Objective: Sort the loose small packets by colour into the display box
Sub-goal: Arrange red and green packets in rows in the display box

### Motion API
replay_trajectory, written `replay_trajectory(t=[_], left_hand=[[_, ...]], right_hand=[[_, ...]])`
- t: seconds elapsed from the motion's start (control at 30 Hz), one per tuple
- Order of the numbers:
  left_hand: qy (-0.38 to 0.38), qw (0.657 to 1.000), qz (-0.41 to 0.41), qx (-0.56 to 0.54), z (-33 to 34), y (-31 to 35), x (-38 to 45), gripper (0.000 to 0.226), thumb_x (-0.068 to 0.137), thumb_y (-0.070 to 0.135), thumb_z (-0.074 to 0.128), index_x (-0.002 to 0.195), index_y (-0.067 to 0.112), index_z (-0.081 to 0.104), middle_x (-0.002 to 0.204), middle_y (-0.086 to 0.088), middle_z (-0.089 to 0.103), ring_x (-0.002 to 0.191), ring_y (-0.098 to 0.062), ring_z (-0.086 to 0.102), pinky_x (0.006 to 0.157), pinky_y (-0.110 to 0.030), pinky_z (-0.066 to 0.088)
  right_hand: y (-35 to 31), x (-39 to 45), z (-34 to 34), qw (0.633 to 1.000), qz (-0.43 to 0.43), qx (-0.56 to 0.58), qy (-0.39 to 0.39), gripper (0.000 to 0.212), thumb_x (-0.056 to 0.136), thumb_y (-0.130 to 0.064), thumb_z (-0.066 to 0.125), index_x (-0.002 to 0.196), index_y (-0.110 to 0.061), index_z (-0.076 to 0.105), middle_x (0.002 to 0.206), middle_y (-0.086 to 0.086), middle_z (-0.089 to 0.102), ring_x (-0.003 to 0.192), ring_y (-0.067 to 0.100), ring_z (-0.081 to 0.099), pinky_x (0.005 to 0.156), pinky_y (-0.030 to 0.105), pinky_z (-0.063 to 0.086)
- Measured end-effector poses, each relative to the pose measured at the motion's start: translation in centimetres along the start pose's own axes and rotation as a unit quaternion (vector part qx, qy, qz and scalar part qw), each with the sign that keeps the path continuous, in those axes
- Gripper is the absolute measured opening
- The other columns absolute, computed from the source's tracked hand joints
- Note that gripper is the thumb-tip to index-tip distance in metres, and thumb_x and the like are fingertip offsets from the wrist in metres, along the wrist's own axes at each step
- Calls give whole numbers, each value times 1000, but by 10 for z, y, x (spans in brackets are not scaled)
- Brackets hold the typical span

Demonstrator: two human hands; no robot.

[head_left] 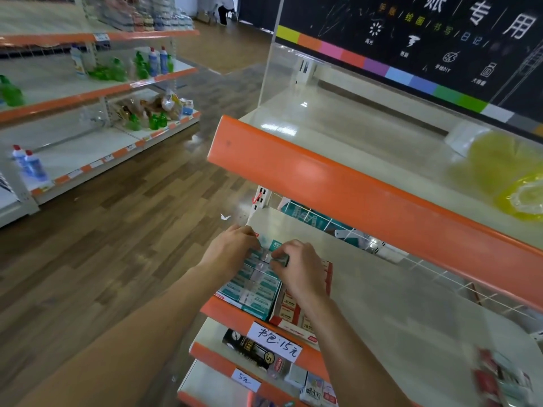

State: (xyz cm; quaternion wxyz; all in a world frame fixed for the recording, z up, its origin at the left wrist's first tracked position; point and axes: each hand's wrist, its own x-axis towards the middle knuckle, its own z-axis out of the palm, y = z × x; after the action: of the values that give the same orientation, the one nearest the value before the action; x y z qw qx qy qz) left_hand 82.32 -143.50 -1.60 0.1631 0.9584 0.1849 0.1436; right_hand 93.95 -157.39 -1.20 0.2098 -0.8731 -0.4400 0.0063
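Shop shelf (382, 312), display box (273, 314) at its front edge. My right hand (299, 268) pinches a teal packet (279, 258) over the teal row (258, 286); left hand (232, 248) curls onto the stack. I'd seat it flush, clear of the red packets (289, 306).

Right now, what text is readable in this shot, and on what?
"书包:15元": handwritten white tag on the orange shelf edge.
"5元": smaller tag on the shelf edge below.
"专用", "绘画", "日记": black wall sign.
"2B": red-and-white packets.
Teal packets: print too blurred to read.
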Motion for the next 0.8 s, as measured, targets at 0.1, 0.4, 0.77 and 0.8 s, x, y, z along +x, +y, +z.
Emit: replay_trajectory(t=[0.1,0.4,0.77,0.8], left_hand=[[-9,1000,-11,-1,2,-1,1,25,87,18,63,107,32,69,120,8,57,107,-16,48,78,-32,51],[-1,999,-23,43,6,3,1,23,88,25,63,108,34,69,110,8,58,99,-17,48,81,-32,46],[-34,995,-43,79,7,14,1,32,90,24,59,117,40,61,117,14,57,105,-14,50,90,-29,37],[-33,996,-40,76,7,16,0,35,89,23,60,120,40,60,121,14,56,108,-14,50,91,-29,36]], right_hand=[[0,0,1,1000,4,4,2,11,82,-29,76,92,-25,75,99,-12,67,91,10,53,75,33,51],[-3,-6,3,999,3,-38,8,15,91,-31,64,99,-27,75,99,-9,69,91,15,51,80,38,51],[-4,-18,-1,1000,-5,-16,-7,20,95,-35,56,105,-28,72,105,-10,68,94,12,52,81,35,50],[-4,-20,-1,1000,-1,-5,-8,20,96,-36,56,108,-28,70,107,-11,67,96,11,51,82,33,50]])
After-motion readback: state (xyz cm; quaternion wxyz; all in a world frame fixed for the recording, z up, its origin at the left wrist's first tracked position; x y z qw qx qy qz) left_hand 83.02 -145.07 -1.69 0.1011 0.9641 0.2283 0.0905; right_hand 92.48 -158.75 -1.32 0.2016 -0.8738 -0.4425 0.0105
